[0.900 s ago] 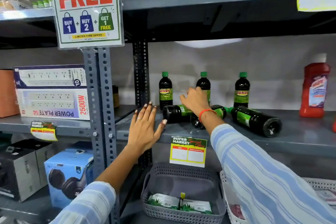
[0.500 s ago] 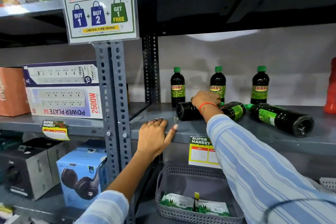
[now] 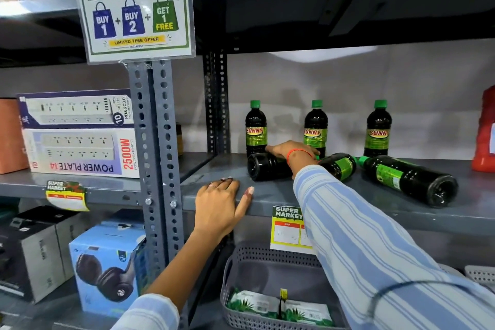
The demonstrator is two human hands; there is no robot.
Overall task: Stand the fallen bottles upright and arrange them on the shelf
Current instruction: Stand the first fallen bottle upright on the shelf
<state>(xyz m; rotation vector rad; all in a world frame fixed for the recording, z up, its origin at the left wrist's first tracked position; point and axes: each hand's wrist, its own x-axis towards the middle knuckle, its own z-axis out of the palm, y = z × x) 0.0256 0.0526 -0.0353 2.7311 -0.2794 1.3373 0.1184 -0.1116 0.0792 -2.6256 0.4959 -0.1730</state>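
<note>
My left hand [image 3: 218, 207] lies flat on the front edge of the grey shelf [image 3: 334, 195], fingers spread and holding nothing, thumb hooked over the lip. My right hand [image 3: 290, 149] reaches further in and lies over the nearest fallen bottle [image 3: 263, 167], fingers curled across its upper side; I cannot tell whether the grip is closed underneath. That bottle lies on its side with its dark base facing me, just in front of the standing row.

A second fallen bottle [image 3: 338, 166] lies just right of my wrist, partly hidden by my striped sleeve [image 3: 375, 249]. A third fallen bottle [image 3: 409, 179] lies further right, base toward me and green cap pointing back left, close to the second one.

Behind them three bottles stand upright against the back wall: the left bottle [image 3: 255, 127], the middle bottle [image 3: 316, 128] directly behind my right hand, and the right bottle [image 3: 377, 128]. All carry green caps and green labels.

A red container [image 3: 484, 136] stands at the shelf's far right edge. A price tag [image 3: 288, 228] hangs from the lip below my right arm, and a grey basket [image 3: 267, 273] sits on the level beneath. A promo sign [image 3: 134, 5] is fixed to the upright post [image 3: 155, 142] on my left.
</note>
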